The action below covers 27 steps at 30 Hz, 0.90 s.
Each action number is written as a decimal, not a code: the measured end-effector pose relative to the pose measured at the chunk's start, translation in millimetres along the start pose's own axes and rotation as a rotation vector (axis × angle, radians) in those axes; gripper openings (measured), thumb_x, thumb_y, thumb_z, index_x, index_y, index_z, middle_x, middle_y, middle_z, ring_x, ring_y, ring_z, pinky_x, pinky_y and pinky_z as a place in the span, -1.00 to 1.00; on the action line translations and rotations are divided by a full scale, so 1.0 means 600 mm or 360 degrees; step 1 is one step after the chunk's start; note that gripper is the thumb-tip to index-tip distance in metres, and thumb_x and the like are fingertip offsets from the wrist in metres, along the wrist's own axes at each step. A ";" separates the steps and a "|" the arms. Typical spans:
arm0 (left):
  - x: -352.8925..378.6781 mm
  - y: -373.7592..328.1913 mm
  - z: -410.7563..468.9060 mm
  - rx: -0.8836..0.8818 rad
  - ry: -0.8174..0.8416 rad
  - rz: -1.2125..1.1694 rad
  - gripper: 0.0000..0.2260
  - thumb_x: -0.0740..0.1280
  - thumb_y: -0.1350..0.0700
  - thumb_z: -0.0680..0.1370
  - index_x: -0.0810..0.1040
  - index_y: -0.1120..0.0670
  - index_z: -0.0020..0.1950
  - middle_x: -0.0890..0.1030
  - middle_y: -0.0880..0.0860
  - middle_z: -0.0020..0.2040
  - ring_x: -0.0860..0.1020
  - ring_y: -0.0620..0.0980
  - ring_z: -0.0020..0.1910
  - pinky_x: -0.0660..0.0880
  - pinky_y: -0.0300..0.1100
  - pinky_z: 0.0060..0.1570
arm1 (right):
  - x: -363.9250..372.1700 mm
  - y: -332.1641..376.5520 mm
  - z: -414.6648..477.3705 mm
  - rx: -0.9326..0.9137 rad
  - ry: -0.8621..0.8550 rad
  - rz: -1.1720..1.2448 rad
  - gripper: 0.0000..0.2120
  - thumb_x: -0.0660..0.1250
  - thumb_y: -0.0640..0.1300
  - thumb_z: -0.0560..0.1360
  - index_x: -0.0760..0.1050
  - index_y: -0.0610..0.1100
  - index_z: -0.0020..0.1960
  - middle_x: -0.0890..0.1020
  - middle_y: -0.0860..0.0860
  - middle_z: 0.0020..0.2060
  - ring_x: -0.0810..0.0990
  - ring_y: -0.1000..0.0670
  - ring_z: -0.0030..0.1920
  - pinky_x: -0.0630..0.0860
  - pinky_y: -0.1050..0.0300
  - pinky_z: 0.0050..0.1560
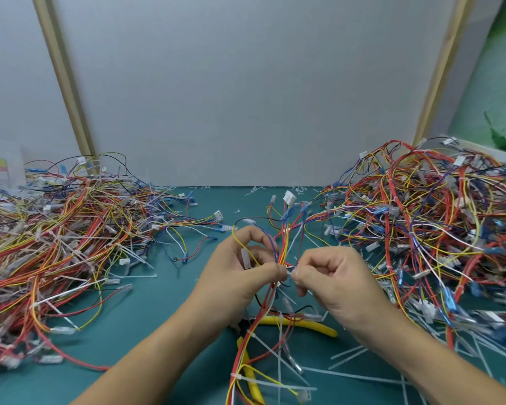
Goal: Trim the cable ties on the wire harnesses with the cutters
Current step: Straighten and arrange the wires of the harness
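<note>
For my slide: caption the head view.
Left hand grips a multicoloured wire harness while right hand pinches its white plastic cable tie; yellow-handled cutters lie on the teal mat.

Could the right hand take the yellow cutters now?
Probably not at once: the right hand pinches a cable tie on the harness, and harness wires lie across the cutters below it. It must let go first.

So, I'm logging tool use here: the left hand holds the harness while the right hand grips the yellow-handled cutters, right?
Not quite. The left hand does hold the harness, but the right hand pinches a white cable tie on it. The head view shows the yellow-handled cutters lying on the green mat beneath the wires.
</note>
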State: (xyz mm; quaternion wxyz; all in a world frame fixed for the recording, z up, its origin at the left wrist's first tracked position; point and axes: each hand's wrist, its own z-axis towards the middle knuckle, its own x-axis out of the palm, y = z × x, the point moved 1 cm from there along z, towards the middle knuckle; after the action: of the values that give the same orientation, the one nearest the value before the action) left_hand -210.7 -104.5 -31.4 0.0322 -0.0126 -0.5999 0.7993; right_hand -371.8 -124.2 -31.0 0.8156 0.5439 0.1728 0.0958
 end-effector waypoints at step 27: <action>-0.074 0.017 0.028 -0.0520 0.0172 0.0708 -0.85 0.36 0.16 0.47 0.64 0.22 -0.08 0.72 0.01 -0.18 0.59 -0.11 -0.25 0.42 -0.40 -0.30 | -0.049 -0.021 0.012 0.0100 -0.0621 0.0048 -0.70 0.29 -0.14 0.49 0.45 -0.05 -0.42 0.18 -0.14 -0.48 0.06 -0.10 -0.44 0.03 -0.06 -0.38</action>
State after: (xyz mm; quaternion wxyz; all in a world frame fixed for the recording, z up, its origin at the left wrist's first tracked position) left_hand -167.5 -126.5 -37.6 -0.1147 -0.1916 -0.7007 0.6776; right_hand -396.7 -145.2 -34.8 0.8148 0.5798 0.0061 -0.0047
